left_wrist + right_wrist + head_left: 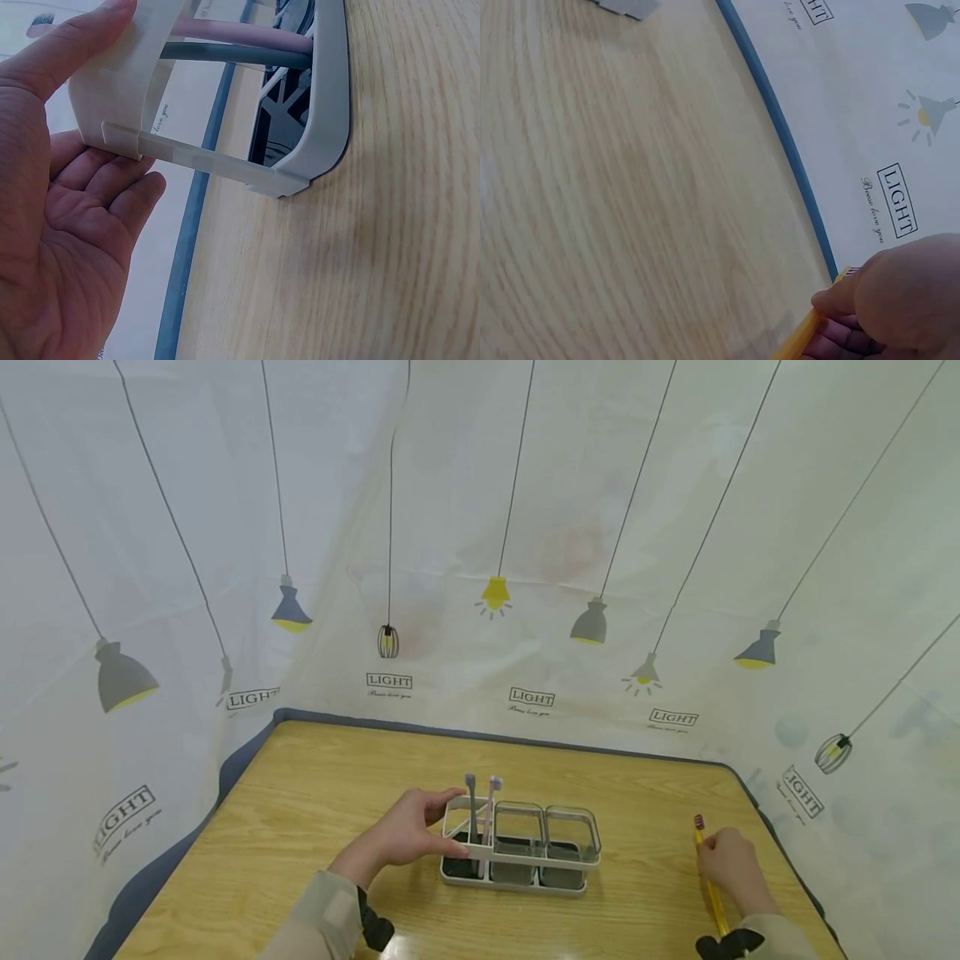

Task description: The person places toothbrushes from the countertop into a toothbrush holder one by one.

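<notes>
A white toothbrush holder (525,858) with two clear cups (519,827) stands upright on the table. My left hand (408,828) grips its upper left end, thumb on the near side and fingers round the far side. In the holder's left part stand a grey toothbrush (472,810) and a pink toothbrush (489,812), heads up. Over at the right, my right hand (731,864) pinches a yellow toothbrush (715,906) between thumb and fingers. Its dark bristled head points away from me, past the fingers. In the right wrist view the yellow handle (801,336) shows below the thumb.
The wooden table (337,768) has a dark blue edge (450,732) along the back. Behind it hangs a white sheet (450,510) printed with lamps. Black wrist straps (372,922) sit at both sleeves.
</notes>
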A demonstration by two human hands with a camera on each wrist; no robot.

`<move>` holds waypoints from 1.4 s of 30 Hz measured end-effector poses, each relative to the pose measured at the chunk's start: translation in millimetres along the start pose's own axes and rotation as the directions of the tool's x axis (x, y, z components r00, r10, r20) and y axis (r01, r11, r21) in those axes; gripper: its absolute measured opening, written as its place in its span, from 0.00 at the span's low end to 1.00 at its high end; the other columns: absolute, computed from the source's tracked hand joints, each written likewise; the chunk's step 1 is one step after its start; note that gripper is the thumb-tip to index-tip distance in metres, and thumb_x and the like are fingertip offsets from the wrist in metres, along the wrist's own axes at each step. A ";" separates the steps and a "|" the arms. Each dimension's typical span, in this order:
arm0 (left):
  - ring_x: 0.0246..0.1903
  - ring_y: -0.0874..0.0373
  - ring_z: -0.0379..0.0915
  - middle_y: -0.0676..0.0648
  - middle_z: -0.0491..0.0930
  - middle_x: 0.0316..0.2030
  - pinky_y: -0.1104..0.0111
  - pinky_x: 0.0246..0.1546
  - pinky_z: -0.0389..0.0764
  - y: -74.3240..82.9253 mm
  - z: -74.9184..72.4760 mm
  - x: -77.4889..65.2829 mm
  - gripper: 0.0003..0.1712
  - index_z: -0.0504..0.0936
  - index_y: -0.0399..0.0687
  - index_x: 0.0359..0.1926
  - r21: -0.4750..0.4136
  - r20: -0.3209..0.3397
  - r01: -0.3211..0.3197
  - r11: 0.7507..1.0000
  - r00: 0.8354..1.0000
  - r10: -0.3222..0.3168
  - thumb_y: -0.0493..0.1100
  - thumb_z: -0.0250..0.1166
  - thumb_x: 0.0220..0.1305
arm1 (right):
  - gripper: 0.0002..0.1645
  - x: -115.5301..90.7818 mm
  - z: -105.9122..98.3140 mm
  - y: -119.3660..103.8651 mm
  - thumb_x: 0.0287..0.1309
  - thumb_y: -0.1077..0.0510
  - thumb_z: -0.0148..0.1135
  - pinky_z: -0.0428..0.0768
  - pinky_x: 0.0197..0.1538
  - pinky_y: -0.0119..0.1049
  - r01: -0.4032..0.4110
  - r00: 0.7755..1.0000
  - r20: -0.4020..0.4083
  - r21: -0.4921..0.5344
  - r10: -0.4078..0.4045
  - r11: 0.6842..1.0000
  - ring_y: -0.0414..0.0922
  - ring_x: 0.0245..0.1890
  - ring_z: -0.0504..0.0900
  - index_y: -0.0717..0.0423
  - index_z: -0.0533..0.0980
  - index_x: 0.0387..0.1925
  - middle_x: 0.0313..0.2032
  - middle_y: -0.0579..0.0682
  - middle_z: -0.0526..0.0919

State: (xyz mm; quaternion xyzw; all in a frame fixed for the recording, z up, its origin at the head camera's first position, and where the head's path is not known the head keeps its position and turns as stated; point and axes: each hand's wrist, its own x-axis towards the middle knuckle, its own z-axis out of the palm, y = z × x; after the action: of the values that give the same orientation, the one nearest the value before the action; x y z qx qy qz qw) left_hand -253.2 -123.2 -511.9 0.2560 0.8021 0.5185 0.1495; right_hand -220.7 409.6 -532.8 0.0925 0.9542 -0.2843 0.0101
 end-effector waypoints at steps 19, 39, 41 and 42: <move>0.72 0.40 0.66 0.39 0.65 0.76 0.51 0.70 0.71 -1.3 -0.1 -0.5 0.57 0.65 0.40 0.80 0.004 -0.006 -0.009 1.000 1.000 0.009 0.54 0.84 0.57 | 0.23 3.1 -20.3 -57.4 0.79 0.56 0.53 0.81 0.47 0.56 0.110 0.958 -0.274 0.090 -0.082 0.990 0.64 0.45 0.83 0.78 0.78 0.54 0.45 0.72 0.83; 0.72 0.39 0.65 0.39 0.65 0.76 0.49 0.70 0.70 -3.2 0.6 1.6 0.57 0.65 0.37 0.79 0.010 -0.010 0.001 1.000 1.000 -0.001 0.53 0.84 0.57 | 0.18 -31.3 -35.2 -167.3 0.78 0.56 0.61 0.73 0.39 0.17 0.315 0.866 -0.477 0.283 -0.151 0.906 0.52 0.43 0.81 0.70 0.80 0.52 0.45 0.64 0.84; 0.72 0.39 0.65 0.39 0.66 0.76 0.49 0.70 0.70 -3.2 0.5 1.6 0.57 0.65 0.37 0.79 0.008 -0.013 0.001 1.000 1.000 -0.001 0.52 0.84 0.57 | 0.17 -34.0 -34.9 -177.4 0.77 0.56 0.62 0.75 0.39 0.17 0.337 0.860 -0.483 0.299 -0.163 0.893 0.48 0.41 0.81 0.70 0.80 0.51 0.44 0.63 0.84; 0.72 0.39 0.66 0.39 0.66 0.76 0.49 0.70 0.70 -3.1 0.5 1.5 0.57 0.65 0.37 0.79 0.008 -0.012 0.003 1.000 1.000 -0.003 0.53 0.84 0.57 | 0.16 -35.2 -34.2 -181.9 0.77 0.57 0.62 0.75 0.39 0.17 0.348 0.858 -0.486 0.308 -0.168 0.885 0.46 0.40 0.80 0.69 0.80 0.50 0.44 0.62 0.84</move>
State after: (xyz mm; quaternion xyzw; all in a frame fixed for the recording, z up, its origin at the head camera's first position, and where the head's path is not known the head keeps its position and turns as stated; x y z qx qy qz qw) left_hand -255.0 -123.0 -514.8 0.2523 0.8055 0.5164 0.1444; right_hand -218.2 272.8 -403.2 0.0241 0.8595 -0.4360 -0.2658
